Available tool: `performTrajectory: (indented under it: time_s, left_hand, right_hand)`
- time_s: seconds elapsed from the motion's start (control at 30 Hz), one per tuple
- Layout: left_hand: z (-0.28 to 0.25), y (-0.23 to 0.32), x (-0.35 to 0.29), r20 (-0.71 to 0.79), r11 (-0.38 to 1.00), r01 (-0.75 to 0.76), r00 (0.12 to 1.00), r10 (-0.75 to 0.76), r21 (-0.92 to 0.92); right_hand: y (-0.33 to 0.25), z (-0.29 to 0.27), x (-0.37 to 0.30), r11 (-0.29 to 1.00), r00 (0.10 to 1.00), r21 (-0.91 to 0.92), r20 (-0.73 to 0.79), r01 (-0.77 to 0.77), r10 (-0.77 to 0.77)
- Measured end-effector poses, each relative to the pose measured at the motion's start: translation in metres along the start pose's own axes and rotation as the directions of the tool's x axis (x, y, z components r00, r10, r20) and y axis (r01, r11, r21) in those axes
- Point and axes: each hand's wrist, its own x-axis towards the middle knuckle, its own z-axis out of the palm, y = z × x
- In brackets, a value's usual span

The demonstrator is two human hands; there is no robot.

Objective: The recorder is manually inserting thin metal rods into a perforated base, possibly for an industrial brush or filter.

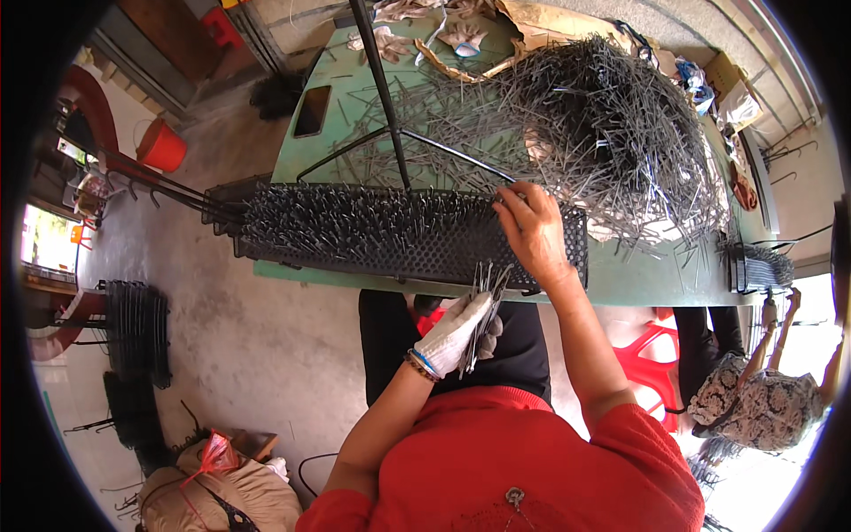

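Observation:
My left hand [454, 335], in a white glove, is closed round a bundle of thin grey metal rods [489, 293] just below the front edge of a long black perforated rack [567, 239]. Many dark rods [355, 222] stand upright in the rack's holes from the left end past its middle; bare holes show towards the right. Above that right part is my bare right hand [536, 235], its thumb and fingers pinched together close to the rack's back edge. Whatever lies between those fingertips is too small to make out.
A big heap of loose rods [612, 133] covers the back right of the green table [310, 168], with more scattered leftward. A phone [312, 111] lies at the table's left. A black bar frame [387, 97] rises behind the rack. Another person [753, 399] works at the right.

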Motion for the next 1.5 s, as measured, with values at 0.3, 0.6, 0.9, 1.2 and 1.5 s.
performTrajectory:
  time_s: [0.3, 0.6, 0.9, 1.2, 1.5]
  left_hand:
    - [0.011, 0.012, -0.013, 0.102, 0.990, -0.093, 0.991, 0.082, 0.104]
    - [0.016, 0.010, -0.012, 0.097, 0.961, -0.055, 0.995, 0.029, 0.269]
    - [0.024, 0.017, -0.011, 0.084, 0.940, -0.074, 0.995, 0.048, 0.334]
    - [0.024, 0.016, -0.006, 0.068, 0.916, -0.101, 0.994, 0.081, 0.387]
    - [0.010, 0.008, 0.004, 0.094, 0.951, -0.060, 0.995, 0.033, 0.302]
  right_hand:
    - [-0.008, -0.033, -0.021, 0.862, 0.905, 0.450, 0.424, -0.234, 0.024]
    - [-0.014, -0.042, -0.026, 0.768, 0.812, 0.412, 0.536, -0.490, 0.231]
    - [-0.005, -0.037, -0.031, 0.739, 0.802, 0.455, 0.567, -0.497, 0.190]
    - [0.000, -0.035, -0.036, 0.663, 0.739, 0.447, 0.627, -0.600, 0.247]
    - [0.007, -0.031, -0.026, 0.582, 0.845, 0.619, 0.314, -0.528, 0.433]
